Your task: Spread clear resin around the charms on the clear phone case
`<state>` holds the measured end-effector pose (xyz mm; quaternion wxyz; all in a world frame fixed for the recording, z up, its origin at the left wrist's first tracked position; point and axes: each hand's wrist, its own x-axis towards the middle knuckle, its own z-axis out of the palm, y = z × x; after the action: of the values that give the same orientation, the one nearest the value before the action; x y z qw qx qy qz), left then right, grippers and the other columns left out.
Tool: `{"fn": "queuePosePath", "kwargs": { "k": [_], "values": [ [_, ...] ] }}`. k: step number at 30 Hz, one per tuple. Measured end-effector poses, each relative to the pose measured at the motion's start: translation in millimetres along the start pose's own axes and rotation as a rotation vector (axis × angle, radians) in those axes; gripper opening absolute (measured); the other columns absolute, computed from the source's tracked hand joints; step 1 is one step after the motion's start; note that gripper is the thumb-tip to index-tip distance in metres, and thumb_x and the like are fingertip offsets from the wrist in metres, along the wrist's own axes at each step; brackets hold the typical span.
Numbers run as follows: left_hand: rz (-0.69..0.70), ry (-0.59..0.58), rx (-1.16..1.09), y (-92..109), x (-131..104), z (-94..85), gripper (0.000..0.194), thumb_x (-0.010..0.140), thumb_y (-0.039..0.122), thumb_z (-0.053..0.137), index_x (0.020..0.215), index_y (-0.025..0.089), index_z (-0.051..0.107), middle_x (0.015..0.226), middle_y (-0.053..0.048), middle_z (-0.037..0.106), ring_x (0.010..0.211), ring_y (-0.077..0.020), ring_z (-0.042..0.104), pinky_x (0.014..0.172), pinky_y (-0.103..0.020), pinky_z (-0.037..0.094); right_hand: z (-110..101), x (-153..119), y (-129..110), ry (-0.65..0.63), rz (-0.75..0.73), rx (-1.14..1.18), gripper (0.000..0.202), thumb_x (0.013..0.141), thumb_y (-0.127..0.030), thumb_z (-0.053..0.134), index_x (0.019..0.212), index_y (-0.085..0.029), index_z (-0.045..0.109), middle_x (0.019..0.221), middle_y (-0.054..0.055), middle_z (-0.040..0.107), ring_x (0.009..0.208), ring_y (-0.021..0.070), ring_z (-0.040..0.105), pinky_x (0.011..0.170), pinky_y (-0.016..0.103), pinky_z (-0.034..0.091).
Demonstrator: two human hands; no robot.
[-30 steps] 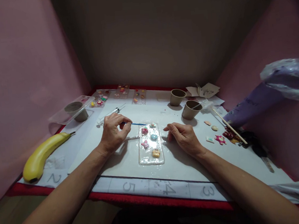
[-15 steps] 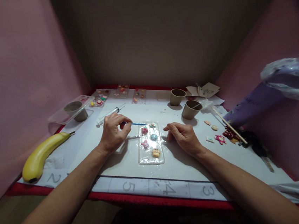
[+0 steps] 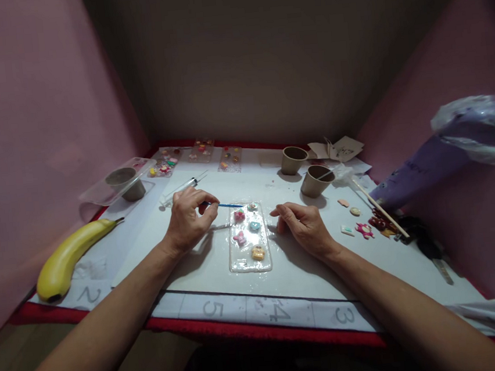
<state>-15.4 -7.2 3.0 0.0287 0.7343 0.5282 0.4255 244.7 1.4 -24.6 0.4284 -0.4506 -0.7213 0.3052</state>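
My left hand point(image 3: 191, 217) pinches a thin blue stick point(image 3: 231, 205) between thumb and fingers. The stick's far end reaches over the upper part of a clear, glossy rectangular slab point(image 3: 250, 266), which lies flat on the white sheet. Small charms are set on the slab: a pink one point(image 3: 240, 238), a blue one point(image 3: 255, 225) and a tan one point(image 3: 258, 252) among them. To the slab's right, my right hand point(image 3: 302, 227) rests on the sheet with its fingers curled and nothing visible in them.
A banana point(image 3: 73, 257) lies at left, near a grey cup point(image 3: 131, 185) and a syringe point(image 3: 178, 192). Two brown cups point(image 3: 317, 181) stand at back right. Loose charms point(image 3: 364, 231), a wooden stick point(image 3: 381, 207) and a purple tube point(image 3: 424, 162) are at right. More decorated slabs point(image 3: 230, 159) lie behind.
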Motion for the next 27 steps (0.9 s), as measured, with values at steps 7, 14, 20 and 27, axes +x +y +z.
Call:
{"fn": "queuePosePath", "kwargs": {
  "k": [7, 14, 20, 27],
  "values": [
    [0.01, -0.015, 0.006, 0.2, -0.4, 0.3, 0.013, 0.078, 0.024, 0.056, 0.07, 0.02, 0.065, 0.063, 0.001, 0.059, 0.068, -0.0173, 0.053, 0.079, -0.038, 0.035, 0.1, 0.1, -0.9, -0.001, 0.007, -0.001, 0.04, 0.094, -0.046, 0.049, 0.078, -0.017, 0.071, 0.054, 0.0, 0.063, 0.052, 0.0122, 0.056, 0.058, 0.026, 0.045],
    [0.023, 0.006, -0.001, -0.2, -0.5, 0.2, 0.012, 0.077, 0.021, 0.055, 0.071, 0.019, 0.065, 0.062, 0.001, 0.056, 0.068, -0.0175, 0.053, 0.08, -0.038, 0.034, 0.1, 0.1, -1.2, -0.002, 0.016, 0.008, 0.039, 0.093, -0.046, 0.05, 0.078, -0.016, 0.07, 0.054, 0.0, 0.062, 0.051, 0.0121, 0.055, 0.058, 0.026, 0.044],
    [0.03, 0.003, 0.0, 0.8, -0.4, -0.2, 0.012, 0.077, 0.02, 0.055, 0.071, 0.019, 0.066, 0.061, 0.001, 0.055, 0.068, -0.0171, 0.053, 0.079, -0.038, 0.034, 0.1, -0.3, -1.0, -0.006, 0.004, 0.001, 0.039, 0.094, -0.045, 0.05, 0.077, -0.016, 0.071, 0.054, 0.0, 0.063, 0.052, 0.012, 0.056, 0.059, 0.026, 0.045],
    [0.033, -0.006, 0.019, 0.9, -0.6, -0.5, 0.012, 0.077, 0.02, 0.056, 0.069, 0.019, 0.065, 0.061, 0.001, 0.054, 0.068, -0.0173, 0.052, 0.078, -0.038, 0.034, 0.2, -0.2, -0.4, -0.005, 0.0, -0.002, 0.039, 0.094, -0.045, 0.049, 0.078, -0.017, 0.071, 0.054, 0.0, 0.063, 0.052, 0.0119, 0.056, 0.058, 0.025, 0.044]
  ]
}}
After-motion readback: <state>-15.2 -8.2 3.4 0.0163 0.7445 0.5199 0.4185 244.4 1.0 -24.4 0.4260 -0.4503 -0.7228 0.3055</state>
